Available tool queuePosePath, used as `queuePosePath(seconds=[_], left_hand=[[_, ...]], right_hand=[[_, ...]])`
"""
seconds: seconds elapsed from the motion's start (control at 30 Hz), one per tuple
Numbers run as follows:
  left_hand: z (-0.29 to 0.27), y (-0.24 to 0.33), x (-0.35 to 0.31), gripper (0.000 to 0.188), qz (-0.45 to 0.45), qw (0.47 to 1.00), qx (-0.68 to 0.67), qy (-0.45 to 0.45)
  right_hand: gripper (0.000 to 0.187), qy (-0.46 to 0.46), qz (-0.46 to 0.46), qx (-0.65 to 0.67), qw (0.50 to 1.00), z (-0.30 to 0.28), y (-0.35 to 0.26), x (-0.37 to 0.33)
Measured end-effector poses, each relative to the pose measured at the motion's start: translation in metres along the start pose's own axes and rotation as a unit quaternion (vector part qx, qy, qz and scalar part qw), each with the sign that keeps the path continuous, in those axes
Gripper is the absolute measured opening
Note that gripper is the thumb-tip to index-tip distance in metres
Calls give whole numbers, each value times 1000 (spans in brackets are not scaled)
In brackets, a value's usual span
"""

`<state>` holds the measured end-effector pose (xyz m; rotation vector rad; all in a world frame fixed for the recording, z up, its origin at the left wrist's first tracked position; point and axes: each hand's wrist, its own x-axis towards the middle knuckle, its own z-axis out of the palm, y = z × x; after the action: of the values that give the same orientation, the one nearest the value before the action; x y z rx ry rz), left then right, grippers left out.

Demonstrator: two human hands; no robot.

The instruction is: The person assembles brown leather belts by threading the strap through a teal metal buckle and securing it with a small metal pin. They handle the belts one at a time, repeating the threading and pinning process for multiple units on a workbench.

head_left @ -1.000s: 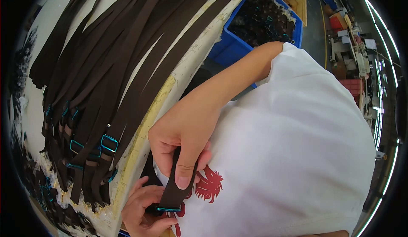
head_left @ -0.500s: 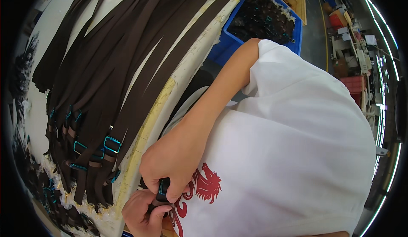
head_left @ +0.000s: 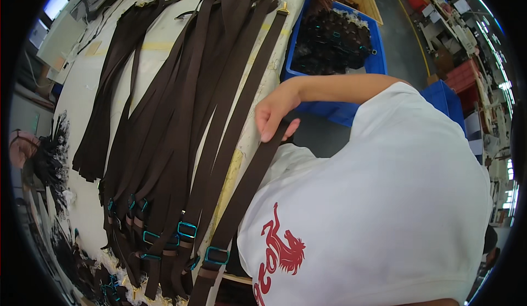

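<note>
A dark brown webbing strap [head_left: 245, 185] runs slantwise along the table's edge, in front of my white shirt. At its upper end my right hand [head_left: 279, 111] is closed on it, with the thumb side in front and fingertips showing past its far edge. Lower down, the strap carries a teal metal slide buckle [head_left: 217, 255], below which it passes out at the bottom of the picture. My left hand is out of view. Beside this strap, a pile of similar brown straps [head_left: 181, 141] lies on the table, several with teal buckles [head_left: 186, 229] near their lower ends.
The pale table [head_left: 82, 103] has worn edges with yellow tape. Another strap bundle [head_left: 104, 119] lies farther left. Beyond my right arm stands a blue crate [head_left: 376, 53] of dark straps with teal buckles, next to a yellowish crate [head_left: 369, 4]. Benches and shelving line the right side.
Both hands were together at a buckle low by the table edge. My right hand has moved up along the strap, which is now stretched out. My left hand has left the view, which has shifted.
</note>
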<state>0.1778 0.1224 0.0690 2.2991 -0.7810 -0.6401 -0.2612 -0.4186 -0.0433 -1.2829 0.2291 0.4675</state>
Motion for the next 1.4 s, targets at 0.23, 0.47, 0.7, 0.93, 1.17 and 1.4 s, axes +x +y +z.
queuePosePath(seconds=[0.23,0.47,0.7,0.93,1.17,1.4], left_hand=[[-58,30,58,31,103,981,108,124],[-49,10,200,53,258,920,226,191],[46,60,197,25,383,822,353,230],[166,174,140,60,466,771,427,75],[192,153,227,45,417,822,381,78],[200,149,236,43,417,828,354,121]], right_hand=[[47,388,46,11,920,-49,20,-183],[41,708,-19,-520,477,-130,-99,-258],[41,552,-307,-726,271,-206,-148,-47],[57,221,-413,-753,462,-28,-95,162],[52,361,-281,-709,537,-154,-105,209],[29,338,-389,-653,555,-154,-143,251]])
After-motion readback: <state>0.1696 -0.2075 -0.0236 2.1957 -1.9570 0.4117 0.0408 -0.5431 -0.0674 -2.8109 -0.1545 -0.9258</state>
